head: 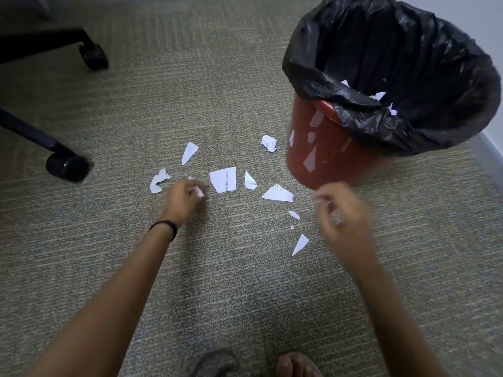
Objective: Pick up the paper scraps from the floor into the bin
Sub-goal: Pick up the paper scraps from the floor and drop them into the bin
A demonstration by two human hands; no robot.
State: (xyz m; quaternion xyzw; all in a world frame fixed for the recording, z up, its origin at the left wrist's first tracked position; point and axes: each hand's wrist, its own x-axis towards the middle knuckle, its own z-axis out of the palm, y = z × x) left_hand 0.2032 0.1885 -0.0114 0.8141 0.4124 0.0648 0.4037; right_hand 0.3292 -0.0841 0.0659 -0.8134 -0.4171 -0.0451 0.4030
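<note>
Left hand (183, 198) at frame centre-left was pinched closed on a small paper scrap (200, 192). Right hand (341, 213) was blurred; grip could not be told. Remaining scraps (223, 179) lay on carpet (136, 110) mid-frame; bin (326, 159) stood upper right.

— What's around me down here besides the job itself?

— Mostly carpet (245, 281), a grey-beige weave with a fine speckled stripe, running under everything.

— And that dark thing at my upper left?

— An office chair base (32, 44). I see two black legs of it, each ending in a caster. The far wheel (94, 56) sits near the top, the near wheel (68, 166) lower down on the left edge, both resting on the carpet.

— Anything on my right?

— A pale wall (490, 36) in the top corner, with a light baseboard (494, 144) curving down along the edge.

— And at the bottom?

— My bare foot (298, 365), and beside it something dark and blurred (215, 363) that I can't make out.
</note>
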